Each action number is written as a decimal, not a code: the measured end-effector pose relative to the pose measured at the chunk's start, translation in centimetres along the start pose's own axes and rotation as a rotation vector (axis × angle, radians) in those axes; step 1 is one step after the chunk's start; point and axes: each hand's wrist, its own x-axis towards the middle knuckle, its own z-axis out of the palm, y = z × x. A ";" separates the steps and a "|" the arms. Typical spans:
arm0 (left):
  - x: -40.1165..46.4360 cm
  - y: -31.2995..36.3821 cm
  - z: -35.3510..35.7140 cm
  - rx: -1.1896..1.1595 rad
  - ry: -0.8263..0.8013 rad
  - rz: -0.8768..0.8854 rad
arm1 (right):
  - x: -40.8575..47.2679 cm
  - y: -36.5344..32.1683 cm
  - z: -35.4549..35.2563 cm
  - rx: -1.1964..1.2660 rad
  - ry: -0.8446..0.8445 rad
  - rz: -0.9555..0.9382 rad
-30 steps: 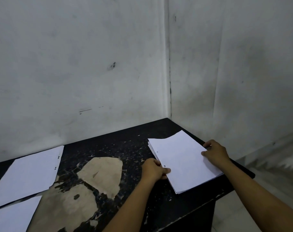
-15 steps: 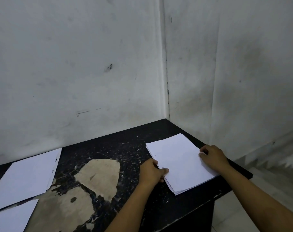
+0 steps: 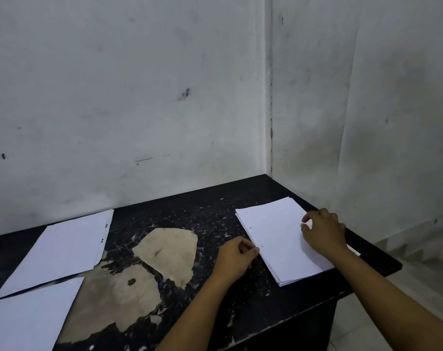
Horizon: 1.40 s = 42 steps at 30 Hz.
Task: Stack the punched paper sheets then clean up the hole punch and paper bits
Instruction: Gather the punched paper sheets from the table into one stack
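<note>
A stack of white punched sheets lies at the right end of the black table. My left hand rests at the stack's left edge with its fingers curled against the paper side. My right hand lies on the stack's right edge, fingers bent down onto the top sheet. More punched sheets lie at the table's left, with a further white sheet in front of them. No hole punch shows in the head view.
The table's top is worn, with a large bare tan patch in the middle and small pale flecks scattered around it. White walls meet in a corner behind the table. The table's right edge drops to a tiled floor.
The stack's sheets have been squared up; the lifted far corner now lies flat. Both hands stay at the stack's sides, and my right hand has shifted slightly inward onto the top sheet.
</note>
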 end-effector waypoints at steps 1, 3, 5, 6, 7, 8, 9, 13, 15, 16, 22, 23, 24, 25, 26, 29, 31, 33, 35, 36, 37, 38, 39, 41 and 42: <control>-0.3 -0.3 -0.8 0.017 0.002 0.012 | -0.3 -1.1 0.2 0.013 -0.002 -0.020; -1.1 -0.9 -2.4 0.046 0.003 0.021 | -1.2 -3.4 0.6 0.039 -0.027 -0.066; -2.1 -1.3 -4.6 0.061 0.022 0.026 | -2.4 -6.2 1.4 0.090 -0.055 -0.134; -2.5 -1.4 -5.5 0.071 0.033 0.030 | -3.0 -7.5 1.7 0.121 -0.072 -0.159; -3.0 -1.7 -6.5 0.079 0.052 0.027 | -3.8 -9.0 2.1 0.147 -0.095 -0.190; -3.7 -2.1 -8.0 0.082 0.076 0.016 | -4.6 -10.8 2.7 0.169 -0.125 -0.230; -4.5 -2.6 -9.5 0.074 0.095 -0.001 | -5.5 -12.8 3.3 0.184 -0.153 -0.271; -7.3 -4.7 -14.8 0.141 0.184 -0.025 | -9.5 -19.8 5.7 0.280 -0.276 -0.416; -9.0 -5.7 -17.6 0.175 0.252 -0.043 | -11.8 -23.3 7.2 0.312 -0.371 -0.490; -9.8 -6.4 -18.9 0.189 0.278 -0.051 | -12.9 -25.0 7.9 0.322 -0.410 -0.528; -15.3 -10.9 -27.2 0.297 0.423 -0.214 | -18.2 -33.5 11.5 0.272 -0.592 -0.704; -16.1 -11.7 -28.6 0.321 0.443 -0.241 | -19.0 -34.2 12.0 0.202 -0.585 -0.738; -16.8 -12.4 -29.9 0.351 0.469 -0.279 | -19.7 -34.6 12.4 0.131 -0.573 -0.759; -17.6 -13.3 -31.5 0.393 0.511 -0.333 | -20.5 -35.1 12.8 0.076 -0.561 -0.776; -18.1 -14.1 -32.8 0.445 0.560 -0.395 | -20.8 -35.2 13.0 0.039 -0.551 -0.781; -19.0 -16.5 -36.1 0.623 0.631 -0.625 | -21.0 -35.0 13.1 0.010 -0.537 -0.798; -19.4 -17.4 -37.3 0.706 0.568 -0.787 | -21.0 -34.8 13.1 0.003 -0.537 -0.809; -19.4 -17.5 -37.8 0.728 0.517 -0.863 | -21.1 -34.8 13.1 -0.003 -0.534 -0.809; -19.4 -17.5 -38.3 0.729 0.495 -0.879 | -21.2 -34.8 13.0 -0.002 -0.527 -0.806; -19.3 -17.4 -38.6 0.724 0.493 -0.884 | -21.2 -34.8 12.9 0.002 -0.527 -0.803; -19.3 -17.3 -39.0 0.720 0.494 -0.886 | -21.1 -34.8 12.9 0.008 -0.529 -0.803; -19.4 -17.3 -39.4 0.705 0.498 -0.887 | -21.2 -34.7 12.9 0.011 -0.532 -0.802; -19.4 -17.0 -39.8 0.683 0.506 -0.878 | -21.1 -34.7 12.9 0.015 -0.533 -0.800; -19.4 -16.7 -40.6 0.589 0.518 -0.856 | -21.1 -34.7 13.0 0.016 -0.541 -0.795; -19.3 -16.4 -40.9 0.534 0.511 -0.856 | -21.1 -34.7 13.1 0.018 -0.547 -0.792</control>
